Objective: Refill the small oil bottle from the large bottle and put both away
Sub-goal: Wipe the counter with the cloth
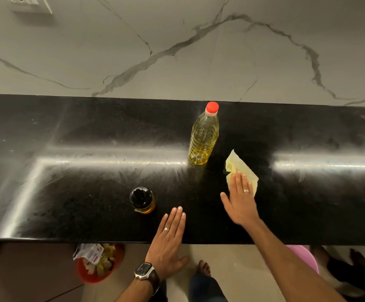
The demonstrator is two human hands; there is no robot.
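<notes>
The right hand lay flat, pressing a pale yellow cloth on the glossy black desk — wiping up, seemingly — while the left hand rested open; storing both capped bottles likely came next.

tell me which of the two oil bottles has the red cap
The large bottle, standing upright near the back wall beside the yellow cloth. The small bottle, nearer the left hand, has a black top instead.
</notes>
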